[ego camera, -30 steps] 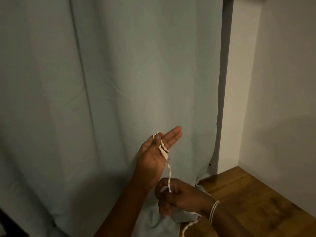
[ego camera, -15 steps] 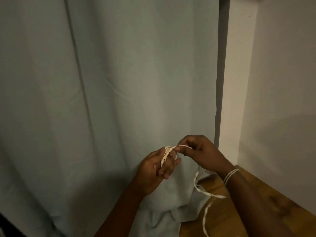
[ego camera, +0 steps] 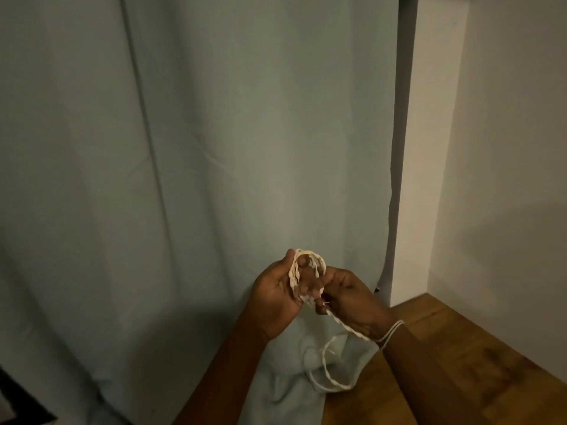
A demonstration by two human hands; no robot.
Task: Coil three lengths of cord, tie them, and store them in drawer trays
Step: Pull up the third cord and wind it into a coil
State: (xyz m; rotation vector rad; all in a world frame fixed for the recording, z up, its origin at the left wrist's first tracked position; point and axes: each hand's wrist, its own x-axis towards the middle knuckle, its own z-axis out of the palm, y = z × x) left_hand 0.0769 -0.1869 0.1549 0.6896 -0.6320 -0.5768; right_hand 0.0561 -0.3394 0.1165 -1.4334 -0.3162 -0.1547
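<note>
A cream twisted cord (ego camera: 294, 276) is wound in a few loops around the fingers of my left hand (ego camera: 280, 288), which is held up in front of the curtain. My right hand (ego camera: 343, 294) sits just to its right and pinches the same cord below the loops. From that pinch the loose tail (ego camera: 329, 368) hangs down in a slack loop over the fabric and the wooden surface. No drawer or tray is visible.
A pale blue-grey curtain (ego camera: 184, 179) fills the left and middle, its hem bunched at the bottom. A wooden surface (ego camera: 445, 363) lies at the lower right, bounded by white walls (ego camera: 506, 148). Thin string bands (ego camera: 391, 332) circle my right wrist.
My right hand went from low, up to the top of the left hand's fingers, then down to their right side, laying more cord around them. The wound loops have grown.
</note>
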